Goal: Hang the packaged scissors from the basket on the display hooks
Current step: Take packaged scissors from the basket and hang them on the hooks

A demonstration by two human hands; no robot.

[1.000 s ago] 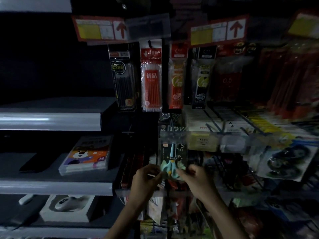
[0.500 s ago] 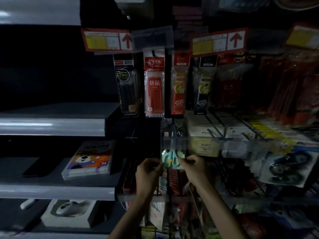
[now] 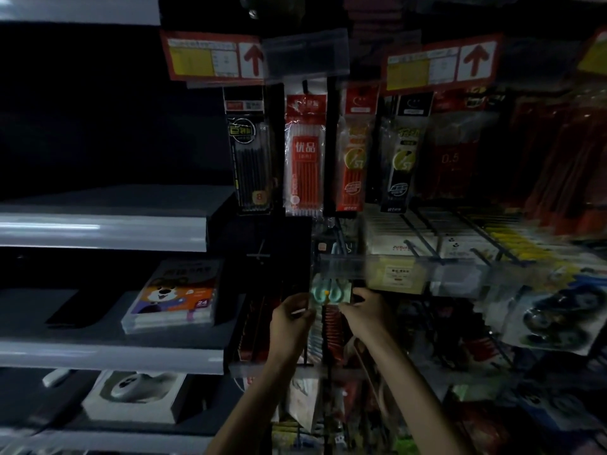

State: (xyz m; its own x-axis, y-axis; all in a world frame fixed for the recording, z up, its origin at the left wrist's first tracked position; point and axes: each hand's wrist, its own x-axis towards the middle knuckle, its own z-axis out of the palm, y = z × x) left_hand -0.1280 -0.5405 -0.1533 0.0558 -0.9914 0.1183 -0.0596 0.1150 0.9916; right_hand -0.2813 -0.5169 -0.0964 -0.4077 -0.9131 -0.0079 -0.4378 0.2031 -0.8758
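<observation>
Teal scissors pack higher than before

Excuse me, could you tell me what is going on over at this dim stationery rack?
A person is restocking it. Both hands hold one pack of scissors with mint-green handles: the left hand pinches its left edge, the right hand its right edge. The pack is raised to the clear price strip on a hook below the hanging pen packs. Whether it is on the hook yet cannot be told.
</observation>
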